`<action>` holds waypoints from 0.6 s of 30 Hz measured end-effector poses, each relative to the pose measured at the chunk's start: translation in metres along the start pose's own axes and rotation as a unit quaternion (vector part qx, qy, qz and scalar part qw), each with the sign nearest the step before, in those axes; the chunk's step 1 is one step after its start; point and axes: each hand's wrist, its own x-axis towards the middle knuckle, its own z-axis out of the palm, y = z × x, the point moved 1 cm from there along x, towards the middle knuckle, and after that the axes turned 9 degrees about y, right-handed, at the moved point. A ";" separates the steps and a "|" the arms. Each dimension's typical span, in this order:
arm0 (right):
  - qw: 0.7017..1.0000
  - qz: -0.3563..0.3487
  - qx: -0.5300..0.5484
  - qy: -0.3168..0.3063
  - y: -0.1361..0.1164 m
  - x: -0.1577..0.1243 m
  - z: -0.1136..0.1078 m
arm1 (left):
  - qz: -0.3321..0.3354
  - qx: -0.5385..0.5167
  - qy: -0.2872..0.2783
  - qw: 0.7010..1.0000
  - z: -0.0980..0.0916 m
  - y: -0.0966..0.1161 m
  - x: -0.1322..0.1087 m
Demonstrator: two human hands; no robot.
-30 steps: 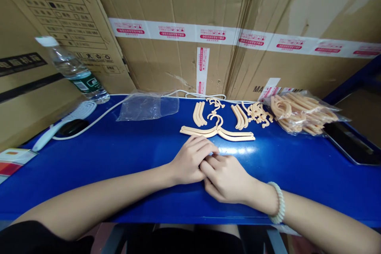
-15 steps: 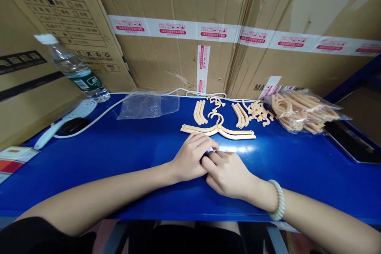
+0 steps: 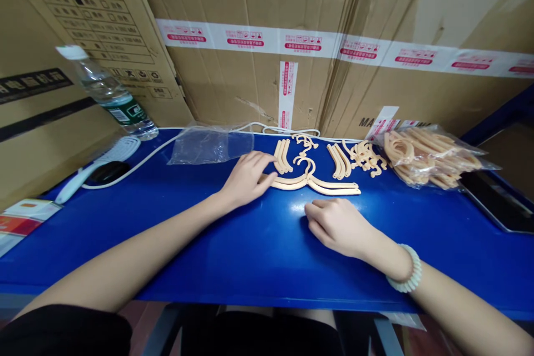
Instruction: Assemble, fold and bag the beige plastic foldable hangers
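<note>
Between hangers point(image 3: 311, 181) and clear bag point(image 3: 211, 146), left hand point(image 3: 248, 178) rests

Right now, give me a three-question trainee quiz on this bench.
1. True or false: the right hand wears a bead bracelet at the wrist.
2. The left hand touches: A) the assembled hanger B) a screwdriver C) a cup
3. Fill in: the bag of hanger parts lies at the far ____ end of the blue table.
Key: 1 true; 2 A; 3 right.
</note>
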 end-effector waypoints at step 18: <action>0.987 0.068 0.035 0.138 0.039 0.021 -0.018 | 0.018 -0.080 -0.066 0.994 0.017 -0.029 -0.003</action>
